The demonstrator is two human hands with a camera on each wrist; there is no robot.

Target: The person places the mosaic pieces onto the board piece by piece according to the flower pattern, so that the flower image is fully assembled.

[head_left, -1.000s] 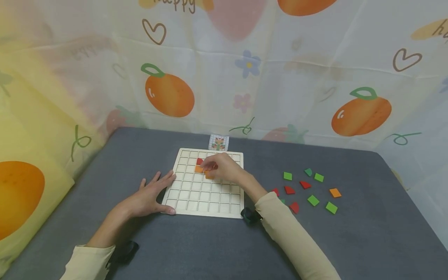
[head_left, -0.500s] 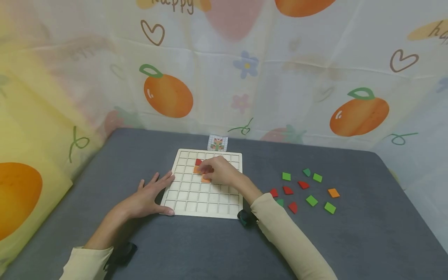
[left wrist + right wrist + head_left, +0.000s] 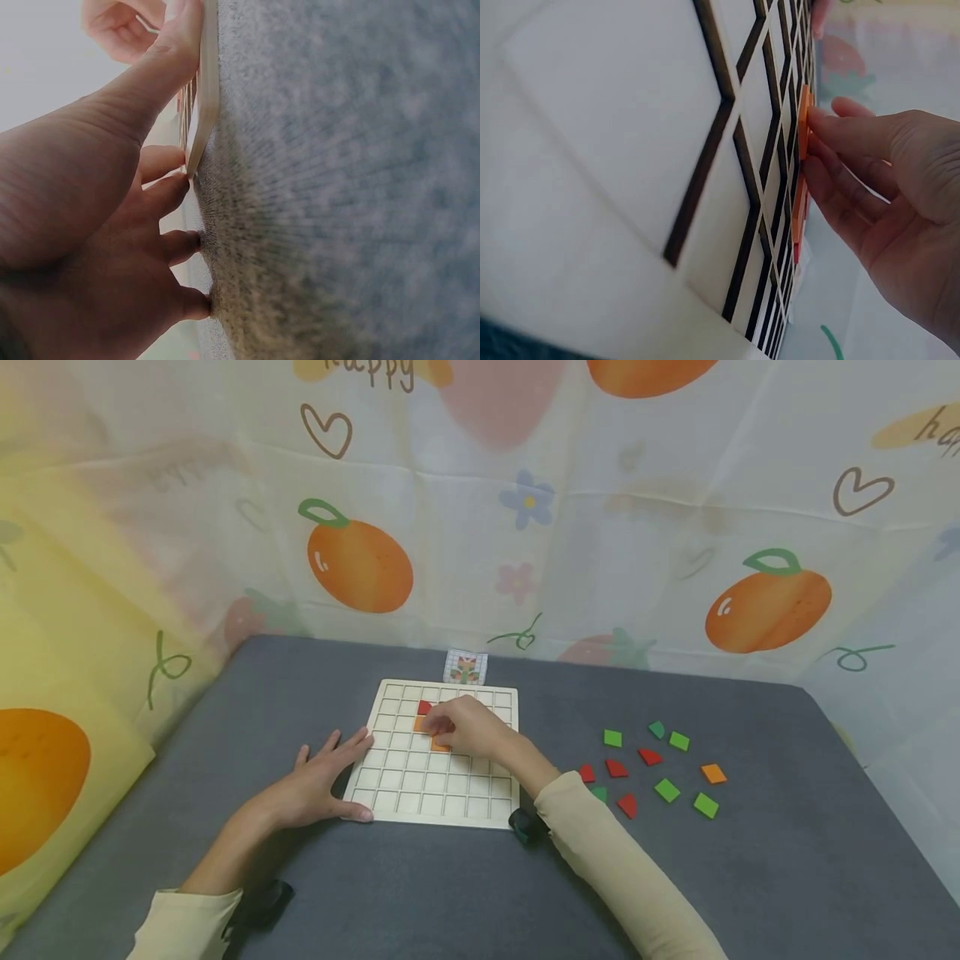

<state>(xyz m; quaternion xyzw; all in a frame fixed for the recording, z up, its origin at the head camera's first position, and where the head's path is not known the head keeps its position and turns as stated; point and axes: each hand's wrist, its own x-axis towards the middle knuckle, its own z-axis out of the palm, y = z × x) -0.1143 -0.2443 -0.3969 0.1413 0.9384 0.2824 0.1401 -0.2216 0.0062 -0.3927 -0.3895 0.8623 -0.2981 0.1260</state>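
A pale square board (image 3: 427, 806) with a raised grid lies on the table. My left hand (image 3: 318, 783) rests along its left edge with fingers spread; in the left wrist view the thumb lies against the board's rim (image 3: 208, 97). My right hand (image 3: 480, 727) is over the upper middle of the board. Its thumb and fingers are at an orange tile (image 3: 438, 745), and in the right wrist view the thumb touches that orange tile (image 3: 805, 124) at the grid. A second orange tile (image 3: 419, 724) and a red piece (image 3: 424, 707) sit just beyond, partly covered by the fingers.
Loose pieces are scattered on the grey table (image 3: 420, 893) to the right: several light green squares (image 3: 667, 790), several red pieces (image 3: 617, 768), an orange tile (image 3: 713, 773) and dark green pieces (image 3: 657, 729). Behind the board lies a small pattern card (image 3: 465, 667). A printed cloth hangs behind.
The orange tile at my right fingers has shifted slightly towards me on the board, the right hand moving slightly with it. My left hand has stayed at the board's edge.
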